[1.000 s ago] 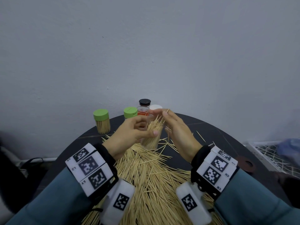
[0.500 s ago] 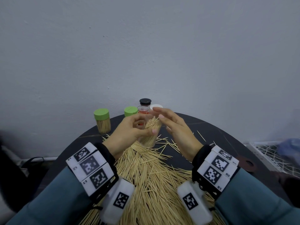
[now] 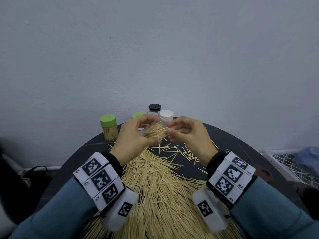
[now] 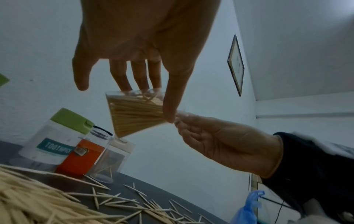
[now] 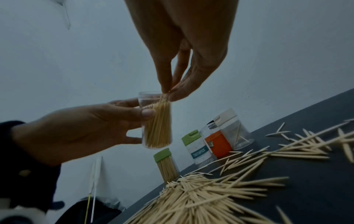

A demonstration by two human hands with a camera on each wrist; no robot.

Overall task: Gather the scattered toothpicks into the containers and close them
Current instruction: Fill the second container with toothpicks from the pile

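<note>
My left hand (image 3: 151,134) grips a clear lidless container (image 3: 156,131) packed with toothpicks and holds it above the table, its mouth tilted to the right. My right hand (image 3: 170,127) is at that mouth; in the right wrist view its thumb and fingertips (image 5: 168,92) pinch the tips of the toothpicks (image 5: 159,125) in the container. The left wrist view shows the container (image 4: 134,115) between my left fingers and thumb. A big heap of loose toothpicks (image 3: 164,187) covers the dark round table (image 3: 241,145) below my wrists.
Against the wall stand a full green-lidded container (image 3: 108,127), a second green-lidded one (image 3: 138,115) labelled TOOTHPICK, a black-lidded jar (image 3: 154,109) with an orange label, and a white-lidded container (image 3: 166,116). A white wire basket (image 3: 293,163) sits off the table's right.
The left hand has lifted the container off the heap and tilted it. The toothpicks sticking out have sunk further in. The right hand went from flat against the bundle to pinching at the mouth.
</note>
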